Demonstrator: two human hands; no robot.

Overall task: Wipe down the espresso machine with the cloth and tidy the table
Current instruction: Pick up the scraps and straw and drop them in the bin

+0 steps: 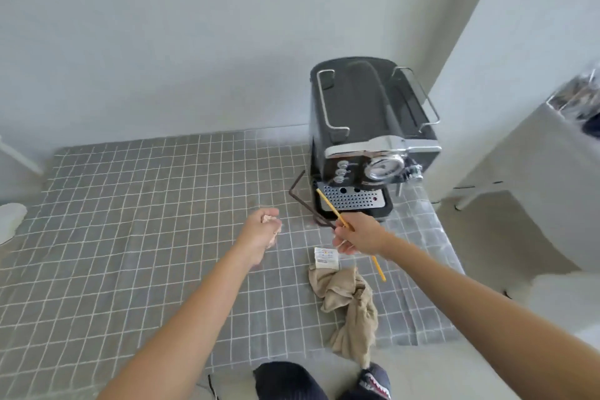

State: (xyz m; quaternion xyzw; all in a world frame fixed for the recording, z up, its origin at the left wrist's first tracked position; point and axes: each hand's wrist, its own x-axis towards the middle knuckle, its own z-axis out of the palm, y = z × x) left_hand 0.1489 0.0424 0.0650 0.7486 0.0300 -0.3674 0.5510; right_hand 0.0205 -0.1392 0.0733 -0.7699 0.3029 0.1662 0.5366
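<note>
A black and chrome espresso machine [370,140] stands at the table's far right corner. The beige cloth [349,302] lies crumpled near the front right edge, partly hanging over it, with a small printed packet [326,257] just beyond it. My right hand [358,234] is shut on a yellow stick [331,208] and a bent brown stick [303,201], held in front of the machine's drip tray. My left hand [264,230] hovers mid-table, closed around small crumpled scraps [268,218].
The table wears a grey cloth with a white grid [130,221]. A white wall runs behind it. A white chair or stand [532,178] is at the right, and a white rounded object [9,221] sits at the left edge.
</note>
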